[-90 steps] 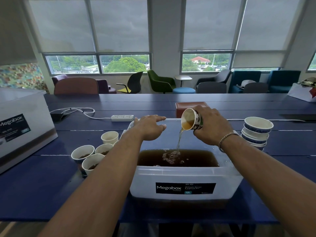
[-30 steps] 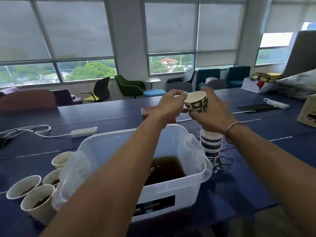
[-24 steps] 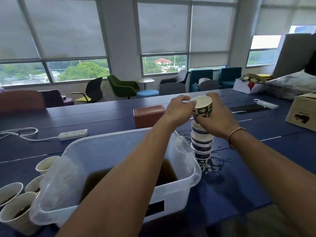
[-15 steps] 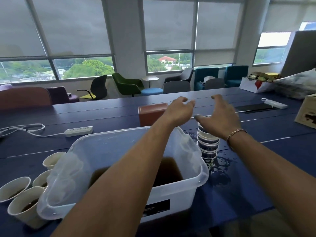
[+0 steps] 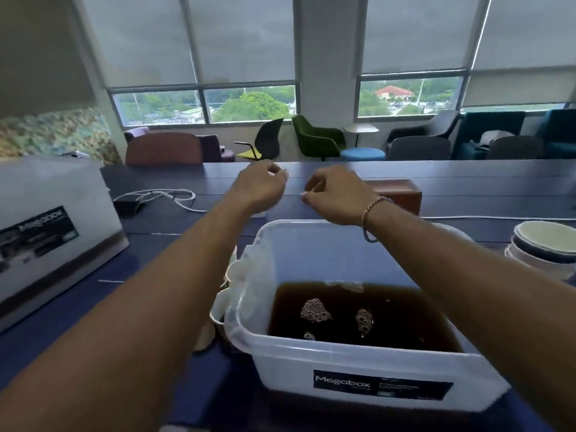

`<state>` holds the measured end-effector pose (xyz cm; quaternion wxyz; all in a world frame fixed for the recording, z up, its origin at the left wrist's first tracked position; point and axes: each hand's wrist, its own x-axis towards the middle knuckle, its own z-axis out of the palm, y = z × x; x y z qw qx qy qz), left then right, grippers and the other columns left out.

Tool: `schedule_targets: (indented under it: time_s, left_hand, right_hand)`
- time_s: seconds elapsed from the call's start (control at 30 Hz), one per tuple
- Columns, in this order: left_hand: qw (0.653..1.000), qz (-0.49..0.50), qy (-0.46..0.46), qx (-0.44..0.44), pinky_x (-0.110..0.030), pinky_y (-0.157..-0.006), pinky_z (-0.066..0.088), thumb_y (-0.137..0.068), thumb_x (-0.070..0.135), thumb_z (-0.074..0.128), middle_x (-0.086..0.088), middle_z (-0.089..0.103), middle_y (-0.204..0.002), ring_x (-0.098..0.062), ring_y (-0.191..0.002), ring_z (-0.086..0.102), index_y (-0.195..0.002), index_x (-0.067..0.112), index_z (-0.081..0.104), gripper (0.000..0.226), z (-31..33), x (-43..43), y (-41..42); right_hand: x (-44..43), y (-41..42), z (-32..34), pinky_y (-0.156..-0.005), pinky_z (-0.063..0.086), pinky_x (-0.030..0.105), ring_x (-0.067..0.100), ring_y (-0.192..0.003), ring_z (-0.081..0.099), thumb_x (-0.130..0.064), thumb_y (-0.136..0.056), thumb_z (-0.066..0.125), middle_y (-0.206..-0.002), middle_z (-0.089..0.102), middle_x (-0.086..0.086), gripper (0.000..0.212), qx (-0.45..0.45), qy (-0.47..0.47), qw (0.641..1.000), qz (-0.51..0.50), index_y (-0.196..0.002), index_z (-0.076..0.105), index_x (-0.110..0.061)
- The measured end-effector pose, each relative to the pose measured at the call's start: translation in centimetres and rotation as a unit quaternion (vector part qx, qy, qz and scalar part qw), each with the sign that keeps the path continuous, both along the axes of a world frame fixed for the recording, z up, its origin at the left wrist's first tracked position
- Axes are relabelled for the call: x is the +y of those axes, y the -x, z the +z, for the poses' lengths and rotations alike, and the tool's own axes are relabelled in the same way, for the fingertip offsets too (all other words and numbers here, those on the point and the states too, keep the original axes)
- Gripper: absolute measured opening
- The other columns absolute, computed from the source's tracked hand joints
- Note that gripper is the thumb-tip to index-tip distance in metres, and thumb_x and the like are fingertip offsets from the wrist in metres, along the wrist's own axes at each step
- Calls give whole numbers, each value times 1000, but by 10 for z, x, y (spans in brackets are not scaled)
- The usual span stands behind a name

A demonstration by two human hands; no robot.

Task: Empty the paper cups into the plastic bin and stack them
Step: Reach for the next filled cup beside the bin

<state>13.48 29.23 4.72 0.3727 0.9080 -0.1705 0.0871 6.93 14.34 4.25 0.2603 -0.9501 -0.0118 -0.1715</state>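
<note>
Both hands are hovering empty above the bin's far rim.

A clear rectangular plastic bin (image 5: 280, 357) is sitting nearest on the dark blue bench (image 5: 140, 257), holding brown liquid. White paper cups (image 5: 222, 302), probably not yet emptied, are peeking out just beside its left wall, at about seven o'clock from the left hand (image 5: 258, 188), the nearer one. The stack of blue-banded paper cups (image 5: 548, 247) is standing at four o'clock from the right hand (image 5: 333, 194). Both hands are hanging loosely curled, grasping nothing.
</note>
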Motion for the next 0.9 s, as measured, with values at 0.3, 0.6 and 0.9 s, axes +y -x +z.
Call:
schedule_targets:
  time_s: [0.3, 0.6, 0.9]
  left_hand:
    - [980, 149, -116, 65, -37, -87, 54, -89, 23, 62, -12, 73, -107, -31, -101, 66, -97, 7, 76, 23, -75, 103, -58]
    - [947, 222, -208, 108, -34, -72, 45, -90, 21, 61, -15, 67, -114, -35, -103, 63, -103, 7, 64, 20, -125, 112, -86]
    - [960, 208, -188, 17, -35, -67, 42, -86, 9, 60, -19, 68, -105, -38, -98, 63, -92, 6, 66, 10, -73, 96, -82]
  right_hand:
    - [90, -81, -29, -83, 56, 40, 24, -88, 65, -21, -84, 61, -96, 71, 8, 18, 94, 41, 988, 114, -94, 74, -14]
    - [100, -114, -47, -79, 58, 41, 25, -83, 66, -24, -83, 64, -91, 71, 9, 17, 108, 53, 986, 118, -89, 74, -12]
    - [70, -98, -38, -76, 57, 32, 20, -85, 64, -18, -85, 64, -94, 71, 3, 15, 71, -11, 996, 60, -95, 74, -15]
